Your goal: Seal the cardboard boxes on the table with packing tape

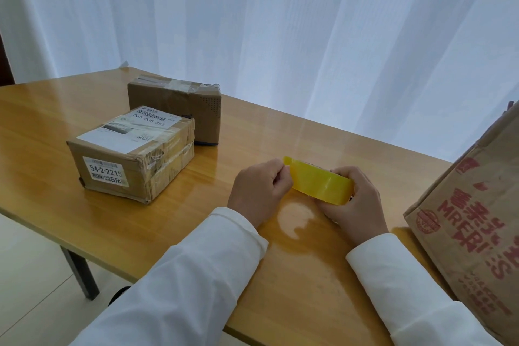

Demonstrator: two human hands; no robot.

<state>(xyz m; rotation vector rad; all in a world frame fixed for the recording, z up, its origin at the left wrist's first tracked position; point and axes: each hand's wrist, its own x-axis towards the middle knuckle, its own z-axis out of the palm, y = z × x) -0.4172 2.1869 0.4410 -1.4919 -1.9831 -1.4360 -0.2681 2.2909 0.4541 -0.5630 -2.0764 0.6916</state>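
Roll of yellow translucent packing tape [321, 182] is held just above the glossy wooden table [196, 205], near its front edge. Right hand [355, 199] has fingers curled round the right side of the roll; fingertips are hidden behind it. Left hand [257, 191] is clenched at the left side of the roll, thumb and forefinger pinching the loose yellow tape end [288, 161], which sticks up a little left of the roll. Inner core of the roll is hard to make out. Both arms are in white long sleeves [196, 275], cut off at the bottom edge.

Left of the roll, well apart, sits a small brown cardboard box with white shipping labels [132, 153], flaps down, with wrinkled clear tape over its right side; label print reads partly "54-2-221", the rest too small. Just behind that box, touching or nearly touching it (cannot tell which), is a second brown cardboard box [182, 105], with greyish tape strips on top; its lower front is hidden by the first box.

Right of the roll, a large brown cardboard box with red printing [471, 219] is cut off by the right and bottom edges; top not visible. The white sheer curtain [280, 22] hangs behind the table. One dark table leg [81, 275] shows below the table's left edge, over pale floor.
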